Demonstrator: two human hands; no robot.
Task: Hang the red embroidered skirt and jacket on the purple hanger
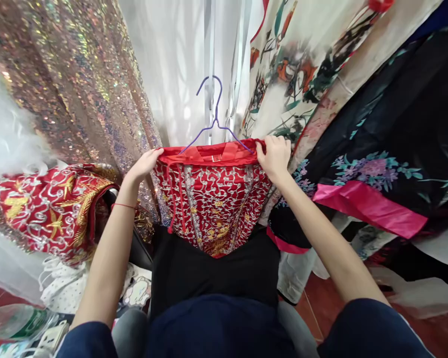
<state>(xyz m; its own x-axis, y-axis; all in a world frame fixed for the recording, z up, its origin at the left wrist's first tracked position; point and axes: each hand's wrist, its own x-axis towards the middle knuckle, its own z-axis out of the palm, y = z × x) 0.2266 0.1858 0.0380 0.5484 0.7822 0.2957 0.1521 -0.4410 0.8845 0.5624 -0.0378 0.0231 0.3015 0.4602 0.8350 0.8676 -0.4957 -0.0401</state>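
Observation:
A red embroidered skirt (220,199) with silver and gold patterning hangs in front of me, its red waistband stretched between both hands. My left hand (145,164) pinches the waistband's left end. Its right end is gripped by my right hand (275,156), thumb at the inner edge. Inside the waistband sits a purple wire hanger (216,117); its hook points up and its lower part is hidden by the fabric. A small label (216,158) shows at the middle of the band. Red drawstrings (173,204) dangle on the left side. Black cloth (212,271) lies below on my lap.
Another red and gold embroidered garment (56,214) is bundled at left, beside a sequined curtain-like cloth (85,74). Floral white (294,69) and black garments (403,114) hang at right, with a pink band (369,206). A plastic bottle (18,322) lies at lower left.

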